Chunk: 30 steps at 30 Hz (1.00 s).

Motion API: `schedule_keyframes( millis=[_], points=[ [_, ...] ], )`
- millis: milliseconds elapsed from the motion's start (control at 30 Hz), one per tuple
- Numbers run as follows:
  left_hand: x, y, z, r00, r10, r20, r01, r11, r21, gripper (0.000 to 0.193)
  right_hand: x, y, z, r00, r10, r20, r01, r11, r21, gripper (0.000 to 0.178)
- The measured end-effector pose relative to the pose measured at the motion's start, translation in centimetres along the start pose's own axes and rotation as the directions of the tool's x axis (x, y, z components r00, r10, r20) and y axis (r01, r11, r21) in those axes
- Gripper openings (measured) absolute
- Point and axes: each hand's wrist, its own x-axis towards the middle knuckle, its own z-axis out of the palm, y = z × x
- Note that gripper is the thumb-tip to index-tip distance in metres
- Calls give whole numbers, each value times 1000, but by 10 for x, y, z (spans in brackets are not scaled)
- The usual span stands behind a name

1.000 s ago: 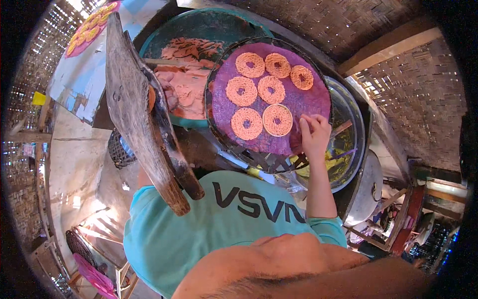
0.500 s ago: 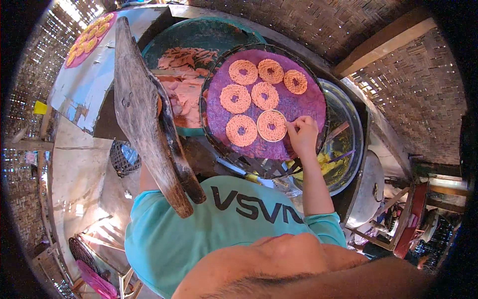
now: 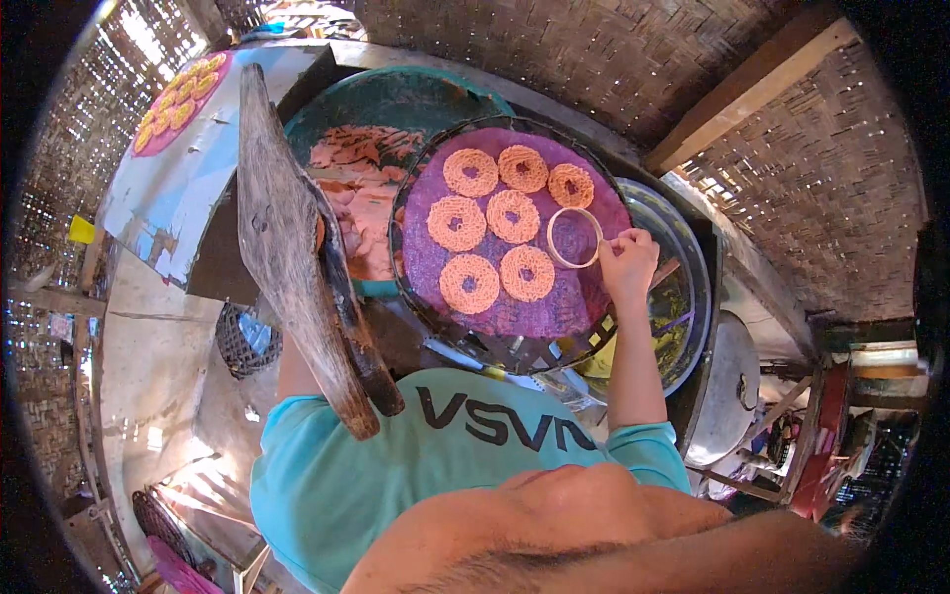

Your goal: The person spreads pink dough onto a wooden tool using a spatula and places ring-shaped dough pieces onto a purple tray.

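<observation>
My right hand [image 3: 629, 265] pinches the edge of a thin pale ring [image 3: 549, 238] between thumb and fingertips. The ring is at the right part of a round tray lined with purple cloth [image 3: 539, 315]. Several orange, ring-shaped pieces of noodle-like dough [image 3: 526, 272] lie on the cloth, left of and above the ring. At the left stands a weathered wooden press [image 3: 282, 238] with two long arms. My left forearm [image 3: 297, 368] runs up behind it, and my left hand is hidden there.
A green basin [image 3: 327, 104] with orange dough [image 3: 361, 193] sits behind the press. Under the tray's right side is a clear basin [image 3: 693, 342] with yellow residue. A large metal pot [image 3: 727, 391] stands at the right. More yellow rings [image 3: 178, 104] lie far left.
My right hand has lifted the pale ring off the lower right dough ring and moved it up and right, over bare cloth. The dough ring stays on the tray.
</observation>
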Motion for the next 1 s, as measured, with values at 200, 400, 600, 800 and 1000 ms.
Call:
schedule_keyframes(
  millis=[200,400,600,800,1000],
  points=[
    [2,-1,4,1000,0,8,0,1000,-6,56,1,6,14,994,97,46,-94,994,-64,14],
    [1,1,6,1000,2,9,-2,1000,0,55,3,3,24,993,98,69,-96,995,-37,19],
    [9,-7,13,999,-10,40,10,1000,-3,54,-4,8,8,997,72,-36,-75,993,-87,28],
    [6,-6,14,999,-9,37,9,1000,8,53,-33,26,-55,959,-56,279,-14,970,243,21],
    [5,-5,17,999,-10,45,10,1000,2,52,-89,2,-85,758,-414,504,323,909,262,25]
  ],
)
